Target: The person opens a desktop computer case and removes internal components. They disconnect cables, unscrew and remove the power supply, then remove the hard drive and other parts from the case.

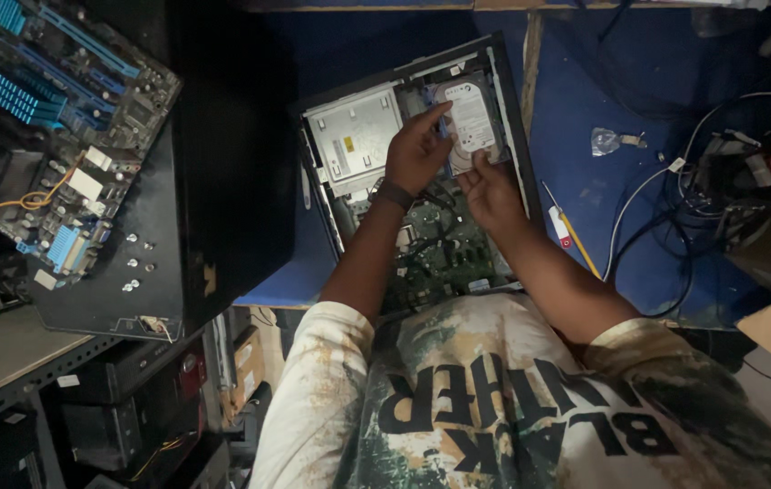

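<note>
A blue table (pixel 585 109) fills the upper part of the view; on it lies an open desktop computer case (pixel 510 100), its lid off and its insides showing; to the left a black panel (pixel 222 136) carries a bare motherboard (pixel 50 118) with blue heat sinks and slots; at the right edge sits a tangle of cables (pixel 721 181). Inside the case a silver optical drive (pixel 354 136) takes the upper left bay, a green circuit board (pixel 444 254) lies below it, and a hard drive (pixel 472 118) with a pale label sits in the upper right bay, just beside the optical drive. The left hand (pixel 417 154), a watch at its wrist, has its fingers curled over the hard drive's left edge, gripping it; the right hand (pixel 490 190) pinches the drive's lower edge between thumb and fingers. Beside the case on the table lies a thin yellow-handled screwdriver (pixel 576 240); further up rests a small clear plastic bag (pixel 607 140).
</note>
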{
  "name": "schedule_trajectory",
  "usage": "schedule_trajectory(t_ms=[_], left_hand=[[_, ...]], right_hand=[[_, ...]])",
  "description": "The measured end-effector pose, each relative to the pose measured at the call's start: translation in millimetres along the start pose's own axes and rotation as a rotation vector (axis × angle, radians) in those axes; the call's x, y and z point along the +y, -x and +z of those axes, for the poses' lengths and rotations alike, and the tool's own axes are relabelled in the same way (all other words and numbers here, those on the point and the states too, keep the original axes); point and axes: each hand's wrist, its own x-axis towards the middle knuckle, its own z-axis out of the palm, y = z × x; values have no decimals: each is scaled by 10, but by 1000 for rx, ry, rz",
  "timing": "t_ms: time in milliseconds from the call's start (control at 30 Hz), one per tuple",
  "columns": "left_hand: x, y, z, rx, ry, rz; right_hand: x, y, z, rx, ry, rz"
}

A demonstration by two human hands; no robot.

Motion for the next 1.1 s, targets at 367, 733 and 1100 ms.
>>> schedule_trajectory(t_ms=[367, 733, 1100], left_hand=[[98, -19, -64, -38, 18, 0], [44, 128, 63, 58, 348, -164], [410, 1196, -238, 186, 774, -254]], right_hand=[[-24, 35, 10, 55, -27, 70], [156, 238, -226, -54, -173, 161], [50, 968, -390, -101, 141, 65]])
